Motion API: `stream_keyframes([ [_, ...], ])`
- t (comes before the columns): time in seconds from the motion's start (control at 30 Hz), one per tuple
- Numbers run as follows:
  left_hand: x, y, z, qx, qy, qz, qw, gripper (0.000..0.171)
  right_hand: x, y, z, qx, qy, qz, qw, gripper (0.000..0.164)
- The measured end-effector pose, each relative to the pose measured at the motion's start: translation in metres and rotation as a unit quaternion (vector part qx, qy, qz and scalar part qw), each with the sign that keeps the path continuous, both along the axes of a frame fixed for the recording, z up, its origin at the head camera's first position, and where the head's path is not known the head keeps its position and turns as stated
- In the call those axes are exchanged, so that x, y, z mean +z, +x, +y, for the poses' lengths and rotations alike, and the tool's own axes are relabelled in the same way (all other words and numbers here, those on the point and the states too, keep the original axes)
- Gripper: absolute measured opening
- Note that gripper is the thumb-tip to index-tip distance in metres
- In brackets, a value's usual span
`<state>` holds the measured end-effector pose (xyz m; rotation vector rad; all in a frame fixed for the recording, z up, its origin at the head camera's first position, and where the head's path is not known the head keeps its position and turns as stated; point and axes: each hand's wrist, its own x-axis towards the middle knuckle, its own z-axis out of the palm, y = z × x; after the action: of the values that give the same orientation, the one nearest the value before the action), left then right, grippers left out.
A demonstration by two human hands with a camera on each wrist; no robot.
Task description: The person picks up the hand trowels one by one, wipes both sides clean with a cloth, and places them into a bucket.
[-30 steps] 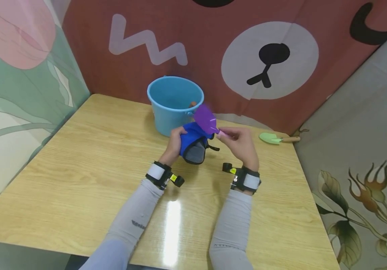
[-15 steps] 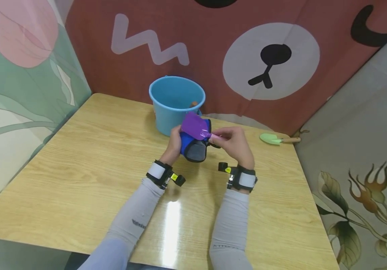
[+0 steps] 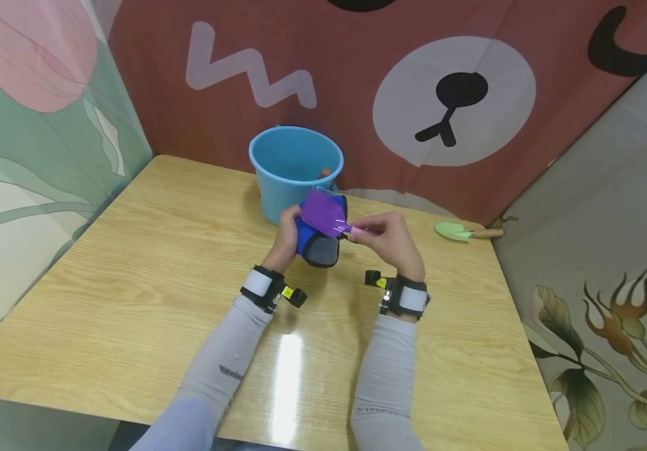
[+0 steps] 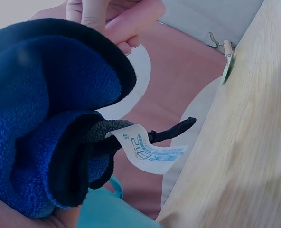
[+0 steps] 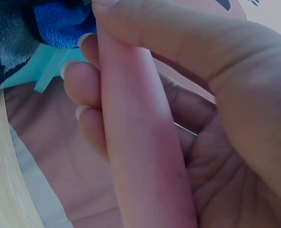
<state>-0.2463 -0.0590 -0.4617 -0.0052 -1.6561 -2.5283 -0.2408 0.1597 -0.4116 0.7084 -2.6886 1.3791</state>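
Right hand (image 3: pixel 393 241) was pinching the purple shovel (image 3: pixel 322 214) by its pink handle (image 5: pixel 138 123), long axis slanting, blade aimed up-left in the head view, over the blue cloth (image 3: pixel 320 250). Left hand (image 3: pixel 284 238) was gripping that cloth, just this side of the light-blue bucket (image 3: pixel 274 199).

I'm watching a person whose sleeved arms are both reaching out in front, twelve being straight ahead. The left forearm (image 3: pixel 222 363) is slanting toward one o'clock, its left hand (image 3: pixel 285 239) gripping at the end. The right forearm (image 3: pixel 384 369) is pointing nearly to twelve, but the right hand (image 3: pixel 395 245) is angling toward ten, its thumb (image 5: pixel 178 31) pinching against fingers (image 5: pixel 82 85) that are curling round from the opposite side.
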Motion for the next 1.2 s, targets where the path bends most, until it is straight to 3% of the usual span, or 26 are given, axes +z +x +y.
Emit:
stream_keyframes([
  [0.2,0.000,-0.001,-0.003,-0.016,-0.004,-0.003,0.9999,0.013,-0.001,-0.001,0.005,-0.004,0.015,-0.008,1.000,0.023],
  [0.6,0.004,-0.002,-0.009,-0.003,-0.001,-0.003,1.0000,0.033,-0.005,-0.002,0.013,-0.019,0.020,-0.036,0.999,0.021],
  [0.87,0.006,-0.001,-0.013,0.004,-0.006,-0.012,0.9999,0.056,-0.010,-0.003,0.023,-0.028,0.025,-0.048,0.998,0.021],
  [0.97,0.007,-0.001,-0.014,0.013,-0.003,-0.014,0.9998,0.046,-0.012,-0.003,0.026,-0.034,0.033,-0.048,0.998,0.021],
  [1.13,0.009,-0.001,-0.015,0.045,0.005,-0.008,0.9990,0.015,-0.012,-0.002,0.030,-0.044,0.038,-0.053,0.997,0.020],
  [1.2,0.010,-0.001,-0.015,0.047,0.005,-0.006,0.9988,0.011,-0.012,-0.001,0.031,-0.047,0.039,-0.053,0.997,0.020],
])
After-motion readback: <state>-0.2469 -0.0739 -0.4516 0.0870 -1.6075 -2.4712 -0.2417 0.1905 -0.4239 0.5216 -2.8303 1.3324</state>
